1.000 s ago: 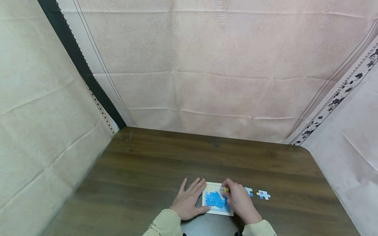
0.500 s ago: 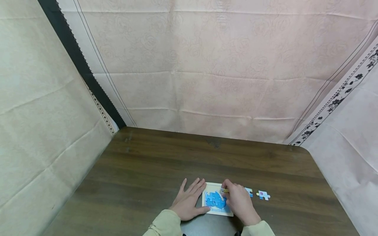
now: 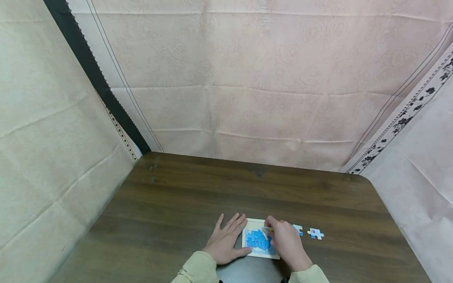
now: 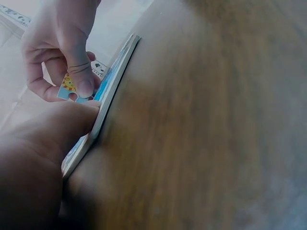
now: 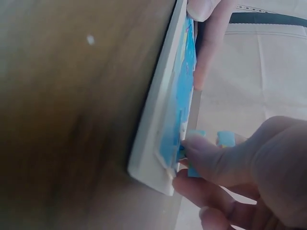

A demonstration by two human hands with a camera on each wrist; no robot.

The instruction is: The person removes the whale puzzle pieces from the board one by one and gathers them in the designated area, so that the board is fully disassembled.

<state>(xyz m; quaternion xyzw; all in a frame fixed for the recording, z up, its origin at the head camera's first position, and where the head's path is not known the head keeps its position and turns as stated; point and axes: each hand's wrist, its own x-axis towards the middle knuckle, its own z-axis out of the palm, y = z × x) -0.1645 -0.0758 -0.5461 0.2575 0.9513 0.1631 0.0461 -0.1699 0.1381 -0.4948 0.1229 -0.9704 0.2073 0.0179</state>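
Note:
My right hand [image 3: 287, 243] pinches a jigsaw piece [image 4: 68, 87] between thumb and fingers. A yellow sun on pale blue shows on the piece in the left wrist view, where it is tilted. The hand is over the upper right part of a jigsaw board [image 3: 255, 221] with a pale frame. Joined blue pieces [image 3: 257, 239] lie inside that frame. My left hand [image 3: 223, 243] lies with fingers spread at the board's left side, its thumb on the lower left edge. The right fingers cover the board's upper right corner in the head view.
Two loose jigsaw pieces lie right of the board: one piece [image 3: 299, 229] partly behind the right hand, another piece [image 3: 315, 234] farther out. The brown wooden table [image 3: 198, 188] has pale cloth [image 3: 247, 78] hanging behind and at both sides.
The piece in my right hand has turned, so less of its yellow face shows in the head view. The right hand has shifted slightly left; my left hand stays in place.

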